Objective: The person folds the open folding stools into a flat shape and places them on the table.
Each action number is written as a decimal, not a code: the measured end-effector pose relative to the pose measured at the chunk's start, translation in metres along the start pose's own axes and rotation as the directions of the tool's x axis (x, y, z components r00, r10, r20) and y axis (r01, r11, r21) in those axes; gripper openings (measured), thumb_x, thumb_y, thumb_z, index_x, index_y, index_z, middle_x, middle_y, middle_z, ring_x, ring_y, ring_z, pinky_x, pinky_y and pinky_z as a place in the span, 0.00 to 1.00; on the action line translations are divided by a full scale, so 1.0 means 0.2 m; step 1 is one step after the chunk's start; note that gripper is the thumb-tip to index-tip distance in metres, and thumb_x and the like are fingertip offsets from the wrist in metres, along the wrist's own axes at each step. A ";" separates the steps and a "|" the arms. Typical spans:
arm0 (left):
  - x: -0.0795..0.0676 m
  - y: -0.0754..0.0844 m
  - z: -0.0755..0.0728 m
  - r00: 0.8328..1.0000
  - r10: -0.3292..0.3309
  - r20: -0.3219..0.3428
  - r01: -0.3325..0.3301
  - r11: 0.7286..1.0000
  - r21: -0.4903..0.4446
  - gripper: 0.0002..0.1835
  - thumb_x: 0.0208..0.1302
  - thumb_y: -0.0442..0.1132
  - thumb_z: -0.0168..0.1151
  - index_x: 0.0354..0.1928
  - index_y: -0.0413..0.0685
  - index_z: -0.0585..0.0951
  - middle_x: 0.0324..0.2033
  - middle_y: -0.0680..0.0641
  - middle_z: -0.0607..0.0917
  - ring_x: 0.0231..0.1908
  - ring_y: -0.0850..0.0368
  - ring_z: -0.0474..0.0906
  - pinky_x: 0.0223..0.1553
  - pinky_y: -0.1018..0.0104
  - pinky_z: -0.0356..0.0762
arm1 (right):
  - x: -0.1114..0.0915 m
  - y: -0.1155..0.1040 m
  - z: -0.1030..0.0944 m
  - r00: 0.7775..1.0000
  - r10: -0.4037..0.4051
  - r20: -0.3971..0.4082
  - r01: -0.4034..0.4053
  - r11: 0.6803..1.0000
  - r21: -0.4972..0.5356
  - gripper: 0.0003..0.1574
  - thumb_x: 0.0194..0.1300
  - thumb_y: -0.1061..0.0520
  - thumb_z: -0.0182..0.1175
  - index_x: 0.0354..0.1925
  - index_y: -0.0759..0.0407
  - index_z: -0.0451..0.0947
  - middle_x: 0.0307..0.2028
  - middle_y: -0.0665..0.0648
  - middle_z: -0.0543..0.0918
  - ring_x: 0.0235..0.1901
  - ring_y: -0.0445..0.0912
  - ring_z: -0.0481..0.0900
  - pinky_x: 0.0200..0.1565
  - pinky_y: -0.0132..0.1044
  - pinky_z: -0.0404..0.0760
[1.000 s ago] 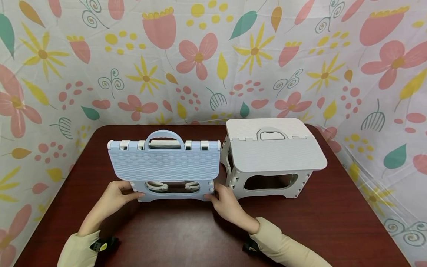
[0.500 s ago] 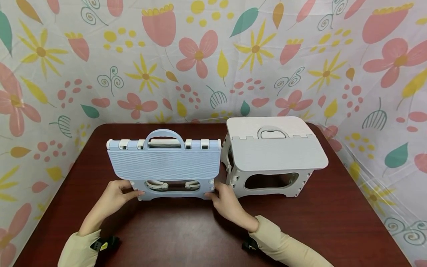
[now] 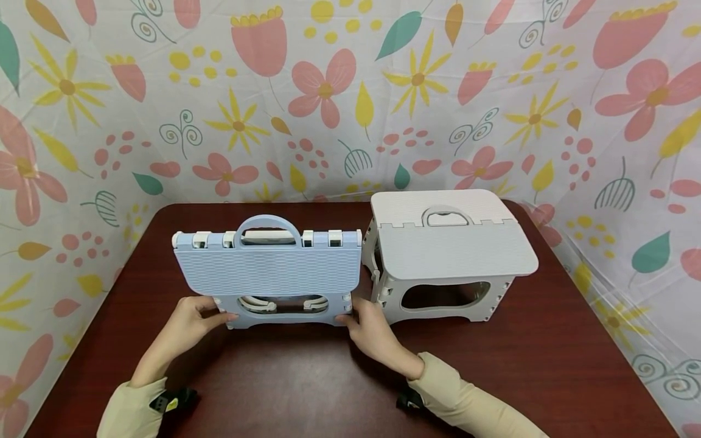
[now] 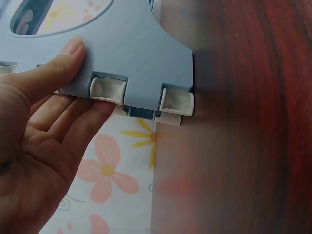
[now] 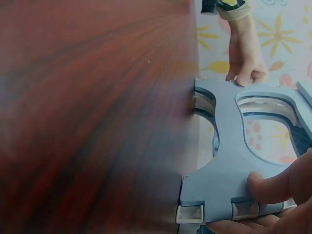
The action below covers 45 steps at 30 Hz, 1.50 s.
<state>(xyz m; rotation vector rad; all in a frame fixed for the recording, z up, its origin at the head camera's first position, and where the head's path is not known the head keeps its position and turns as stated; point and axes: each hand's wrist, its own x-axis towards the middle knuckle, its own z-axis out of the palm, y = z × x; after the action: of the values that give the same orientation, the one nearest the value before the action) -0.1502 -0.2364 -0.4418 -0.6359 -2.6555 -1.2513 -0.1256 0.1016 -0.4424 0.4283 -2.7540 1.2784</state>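
Observation:
A light blue folding step stool stands partly folded on the table, its front top flap slanting down and its handle loop upright. My left hand pinches the left edge of its lower leg panel, thumb in front and fingers behind. At the opposite edge my right hand holds the same panel, thumb on the front face. In the left wrist view the thumb presses the blue panel beside white hinge pieces. Pale folded supports show through the panel's oval opening.
An unfolded white and grey step stool stands close to the right of the blue one, just beyond my right hand. Both are on a dark red-brown table. A flower-patterned cloth hangs behind the table and at its sides.
The blue stool's upper edge has shifted very slightly left and toward me. Both hands keep the same hold, and the white and grey stool stays in place.

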 end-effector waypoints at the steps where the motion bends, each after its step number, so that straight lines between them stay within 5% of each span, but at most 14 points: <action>1: 0.00 0.00 0.00 1.000 0.001 -0.002 -0.001 1.000 -0.001 0.09 0.44 0.33 0.71 0.32 0.48 0.85 0.31 0.57 0.85 0.31 0.75 0.77 0.28 0.74 0.75 | 0.00 0.00 0.00 1.000 -0.001 0.000 0.001 1.000 0.000 0.09 0.56 0.59 0.63 0.38 0.55 0.78 0.34 0.50 0.85 0.34 0.37 0.79 0.35 0.29 0.75; 20: 0.00 0.00 0.00 1.000 -0.020 0.012 0.020 1.000 -0.011 0.10 0.45 0.33 0.71 0.33 0.48 0.85 0.32 0.59 0.85 0.31 0.75 0.77 0.30 0.75 0.75 | 0.00 0.00 0.00 1.000 0.002 -0.006 -0.002 1.000 0.004 0.11 0.56 0.59 0.63 0.40 0.56 0.78 0.35 0.50 0.85 0.36 0.39 0.80 0.36 0.30 0.76; 31: 0.00 0.00 0.00 1.000 0.021 -0.011 -0.021 0.999 0.025 0.11 0.44 0.32 0.71 0.33 0.49 0.85 0.32 0.54 0.86 0.32 0.76 0.77 0.29 0.77 0.75 | 0.00 0.00 0.00 1.000 0.005 -0.013 -0.005 1.000 -0.007 0.12 0.55 0.59 0.64 0.40 0.55 0.77 0.36 0.50 0.84 0.38 0.39 0.79 0.39 0.31 0.76; 45: 0.00 0.00 0.00 0.999 0.018 -0.033 -0.015 0.996 0.085 0.13 0.42 0.35 0.73 0.33 0.51 0.85 0.31 0.53 0.86 0.34 0.78 0.77 0.33 0.81 0.73 | -0.01 -0.02 -0.01 0.997 -0.081 -0.007 0.078 0.981 -0.178 0.12 0.57 0.57 0.63 0.38 0.56 0.72 0.21 0.45 0.73 0.20 0.36 0.67 0.24 0.26 0.66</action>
<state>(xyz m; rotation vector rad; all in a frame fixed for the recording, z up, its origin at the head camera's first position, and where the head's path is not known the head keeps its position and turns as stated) -0.1495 -0.2366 -0.4421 -0.6180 -2.6542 -1.1273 -0.1218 0.1013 -0.4381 0.5057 -2.7766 1.0035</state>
